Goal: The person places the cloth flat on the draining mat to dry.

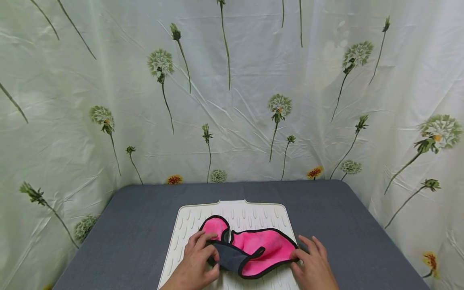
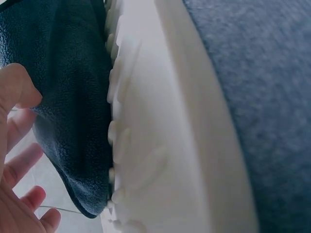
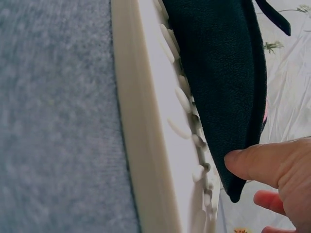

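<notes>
A pink fleece cloth [image 1: 266, 245] with black edging, a dark grey-blue reverse [image 1: 228, 257] and a small black loop lies crumpled, partly folded over, on a white ridged mat [image 1: 177, 237]. My left hand [image 1: 197, 257] pinches the cloth at its left side. The left wrist view shows my thumb on the dark face [image 2: 68, 97], the other fingers loosely spread. At the right corner, my right hand [image 1: 314, 266] pinches the cloth between thumb and fingers. In the right wrist view, my thumb presses the dark corner [image 3: 221, 97]. Folds hide part of the pink side.
The mat rests on a dark grey fabric-covered table [image 1: 141, 217], its raised rim standing above the surface. Behind and beside the table hangs a pale curtain [image 1: 232, 108] printed with dandelions.
</notes>
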Motion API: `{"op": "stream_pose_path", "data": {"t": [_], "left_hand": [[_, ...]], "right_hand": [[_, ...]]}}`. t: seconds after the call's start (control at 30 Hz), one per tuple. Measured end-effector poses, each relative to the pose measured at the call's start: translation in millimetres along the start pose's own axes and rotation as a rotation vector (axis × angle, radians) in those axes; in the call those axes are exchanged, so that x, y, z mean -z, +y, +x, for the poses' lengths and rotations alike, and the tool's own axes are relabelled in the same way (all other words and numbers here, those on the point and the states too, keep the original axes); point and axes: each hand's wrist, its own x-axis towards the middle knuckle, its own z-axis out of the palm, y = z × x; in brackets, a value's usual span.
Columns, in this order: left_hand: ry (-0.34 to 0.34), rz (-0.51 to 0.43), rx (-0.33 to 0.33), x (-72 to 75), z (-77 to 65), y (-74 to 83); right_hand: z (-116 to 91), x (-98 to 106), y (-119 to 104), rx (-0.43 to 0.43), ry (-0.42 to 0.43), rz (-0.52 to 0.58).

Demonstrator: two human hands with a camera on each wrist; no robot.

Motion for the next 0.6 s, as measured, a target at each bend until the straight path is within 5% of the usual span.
{"op": "stream_pose_path", "data": {"t": [0.2, 0.47, 0.6], "left_hand": [[-0.007, -0.012, 0.004, 0.9, -6.8, -2.7], [-0.038, 0.008, 0.025, 1.8, -16.6, -5.7], [-0.034, 0.045, -0.007, 0.3, -19.2, -7.9]], "right_hand": [[-5, -1, 1, 0.015, 0.035, 0.013], [-10, 6, -3, -0.124, -0.179, 0.035], [-12, 4, -1, -0.104, -0.196, 0.044]]}}
